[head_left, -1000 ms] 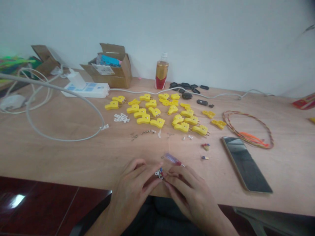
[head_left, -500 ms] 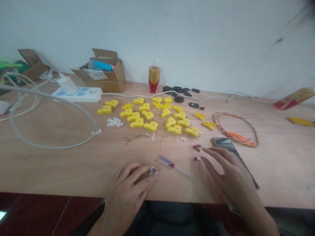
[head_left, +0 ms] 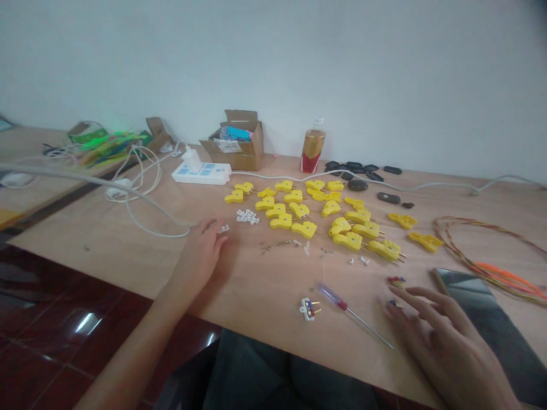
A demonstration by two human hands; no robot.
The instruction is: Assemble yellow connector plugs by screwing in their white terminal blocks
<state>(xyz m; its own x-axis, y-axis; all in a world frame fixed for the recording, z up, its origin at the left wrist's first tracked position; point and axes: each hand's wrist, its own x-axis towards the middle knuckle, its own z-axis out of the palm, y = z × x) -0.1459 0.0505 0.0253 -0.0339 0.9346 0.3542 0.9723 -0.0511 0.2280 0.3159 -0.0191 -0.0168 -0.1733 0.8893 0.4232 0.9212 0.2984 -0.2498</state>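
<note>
Both hands off the small white plug (head_left: 309,308), now lying on the plywood table (head_left: 256,285)

Furthest left, one white power strip (head_left: 200,173) sits at the back, with a grey cable (head_left: 147,212) curving in front of it; the left hand (head_left: 197,257) has moved out to the table's middle, its fingers (head_left: 212,230) loosely together and empty, the tips just beside one loose white clip (head_left: 223,228); a small heap of white clips (head_left: 247,216) lies further on, with a scatter of tiny screws (head_left: 273,245) below it; roughly 23 yellow plug housings (head_left: 304,229) spread across the centre, some with brass pins showing; behind them stand one cardboard box (head_left: 243,154) and one gold-and-red bottle (head_left: 313,147); the plug lies near the front edge, well apart from the left hand, its brass pins pointing right; one screwdriver (head_left: 337,304) with a clear purple handle lies just right of it, its shaft slanting toward the edge; two tiny colored parts (head_left: 396,280) lie near the right hand (head_left: 444,341), whose fingers (head_left: 421,296) are spread wide and empty; one phone (head_left: 482,324) lies beside that hand, below a loop of twisted wire (head_left: 482,262).
</note>
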